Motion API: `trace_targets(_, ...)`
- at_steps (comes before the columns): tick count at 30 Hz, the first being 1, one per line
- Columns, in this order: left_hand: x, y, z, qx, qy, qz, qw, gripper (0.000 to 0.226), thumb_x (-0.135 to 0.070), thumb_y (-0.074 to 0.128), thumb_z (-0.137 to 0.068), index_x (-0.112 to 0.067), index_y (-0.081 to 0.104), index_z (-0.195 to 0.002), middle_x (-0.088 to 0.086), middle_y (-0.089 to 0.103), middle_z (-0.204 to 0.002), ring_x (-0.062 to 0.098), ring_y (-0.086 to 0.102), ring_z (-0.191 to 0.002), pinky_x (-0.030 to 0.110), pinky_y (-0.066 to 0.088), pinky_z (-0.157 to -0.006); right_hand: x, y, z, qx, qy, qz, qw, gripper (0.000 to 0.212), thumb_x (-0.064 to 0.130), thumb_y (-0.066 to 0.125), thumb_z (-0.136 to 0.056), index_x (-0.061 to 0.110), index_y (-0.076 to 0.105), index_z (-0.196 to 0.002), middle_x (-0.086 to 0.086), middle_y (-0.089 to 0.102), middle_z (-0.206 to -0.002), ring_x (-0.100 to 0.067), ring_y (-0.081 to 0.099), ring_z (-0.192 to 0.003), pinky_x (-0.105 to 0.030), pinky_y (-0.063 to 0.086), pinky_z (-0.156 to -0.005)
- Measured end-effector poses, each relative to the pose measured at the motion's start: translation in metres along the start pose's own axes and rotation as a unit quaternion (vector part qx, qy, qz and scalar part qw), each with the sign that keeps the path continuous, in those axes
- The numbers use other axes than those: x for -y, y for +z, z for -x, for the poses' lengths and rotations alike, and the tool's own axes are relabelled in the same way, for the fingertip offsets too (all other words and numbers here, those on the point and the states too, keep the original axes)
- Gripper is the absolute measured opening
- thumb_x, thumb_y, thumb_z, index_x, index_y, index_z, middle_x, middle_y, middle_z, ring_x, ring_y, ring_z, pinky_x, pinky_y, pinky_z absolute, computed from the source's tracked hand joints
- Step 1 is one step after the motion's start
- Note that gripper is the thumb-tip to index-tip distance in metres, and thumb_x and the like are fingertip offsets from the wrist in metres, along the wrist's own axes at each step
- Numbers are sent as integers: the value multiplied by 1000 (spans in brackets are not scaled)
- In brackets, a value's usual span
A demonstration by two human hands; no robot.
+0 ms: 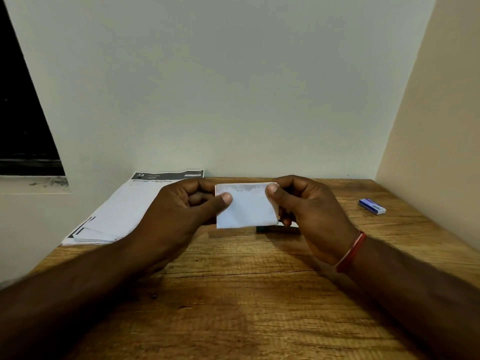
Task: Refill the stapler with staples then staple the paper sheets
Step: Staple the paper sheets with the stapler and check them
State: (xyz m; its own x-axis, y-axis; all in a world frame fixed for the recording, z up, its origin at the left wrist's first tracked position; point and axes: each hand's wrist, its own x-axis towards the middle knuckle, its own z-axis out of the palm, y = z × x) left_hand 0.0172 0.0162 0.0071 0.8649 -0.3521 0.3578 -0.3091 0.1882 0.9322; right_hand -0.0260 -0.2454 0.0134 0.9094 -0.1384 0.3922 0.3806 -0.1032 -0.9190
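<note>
Both hands hold up a small folded stack of white paper sheets point(246, 206) above the middle of the table. My left hand point(187, 206) pinches its left edge with thumb on top. My right hand point(306, 206) pinches its right edge the same way. Small dark marks like staples show near the paper's top edge. A dark stapler point(270, 229) lies on the table just behind and below the paper, mostly hidden by it and by my right hand. A small blue staple box point(372, 206) lies at the far right of the table.
A pile of larger printed sheets point(122, 214) lies at the table's left back corner, against the wall. The wooden table point(246, 294) ends at a pale wall behind and a beige wall on the right. A dark window is at the upper left.
</note>
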Motion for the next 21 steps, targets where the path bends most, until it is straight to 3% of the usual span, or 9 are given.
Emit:
trace_targets(2,0,-1,1,9,19,-39,999,17,-21,92,-96,-23,89,-112,11,90,-112,30,88,-102,38,71,-90,-2,0,0,10,-7,-4,1000,12,18,78,-103,19,85,-94,-7,72,-74,-15,66,-61,-28,59,-60)
trace_targets(6,-4,-10,-3,-51,93,-232,967,11,-28,94,-94,-33,92,-104,-13,91,-98,7,87,-90,17,64,-79,-5,-1,-1,26,-30,25,999,22,7,81,-99,28,86,-95,-6,83,-85,-17,79,-75,-25,64,-72)
trace_targets(10,-13,-27,-13,-120,178,-330,919,12,-18,98,-90,-24,92,-98,-13,87,-87,-4,82,-93,3,53,-84,-8,-10,-7,6,-39,172,984,21,23,90,-92,33,85,-110,9,85,-101,-8,80,-97,-16,62,-82)
trace_targets(11,-16,-33,-17,-139,202,-357,901,12,-16,98,-89,-23,92,-97,-13,85,-85,-2,80,-93,5,52,-86,-9,-13,-9,4,-35,203,979,22,27,91,-91,34,85,-110,13,85,-101,-5,79,-97,-10,59,-80)
trace_targets(13,-20,-49,-22,-171,240,-415,861,15,-15,99,-87,-24,91,-95,-13,80,-85,10,77,-87,25,56,-86,-11,-17,-11,4,-15,227,974,22,31,93,-88,36,84,-108,16,84,-100,-3,78,-96,-4,53,-74)
trace_targets(15,-20,-67,-27,-188,249,-473,824,16,-14,100,-85,-24,89,-92,-7,74,-82,24,69,-84,39,54,-80,-14,-19,-12,-1,3,239,971,23,33,94,-87,36,84,-108,15,83,-103,-6,78,-98,-11,54,-76)
trace_targets(18,-13,-89,-33,-168,219,-543,793,21,-8,101,-81,-23,87,-87,-3,69,-82,23,61,-87,40,48,-76,-17,-22,-14,-2,9,267,964,22,37,95,-86,35,84,-106,15,82,-106,-11,76,-102,-27,60,-85)
trace_targets(21,-5,-96,-28,-129,144,-575,795,31,-4,98,-77,-31,85,-84,-9,68,-86,21,63,-91,38,48,-78,-17,-24,-14,3,16,284,959,21,41,94,-86,38,83,-103,18,80,-105,-10,74,-104,-29,61,-86)
